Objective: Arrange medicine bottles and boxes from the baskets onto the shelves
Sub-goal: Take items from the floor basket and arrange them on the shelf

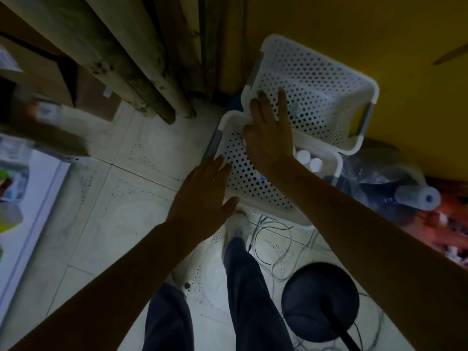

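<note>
Two white plastic baskets are seen on the tiled floor [121, 188], in the corner by a yellow wall [379, 34].
- The upper basket [324, 79] is tilted and rests across the far end of the lower basket [253, 183]. Both are perforated all over with round holes and have thick rolled rims. Grey handle grips [366, 120] are fitted at the ends.
- Two white bottle caps [303, 155] are visible inside the lower basket, just below the upper basket's rim. The rest of the contents are hidden.
- The right hand [268, 133] is held flat with its fingers straight and slightly spread, laid against the near wall of the upper basket. The thumb is placed at the lower basket's rim; whether it hooks that rim cannot be told.
- The left hand [202, 191] is held open, with the fingers straight and together and the thumb spread, at the near left corner of the lower basket. Contact cannot be confirmed.
- Wooden poles [121, 59] are propped to the left of the baskets. Loose cables [268, 239] are strewn on the floor nearby.
</note>
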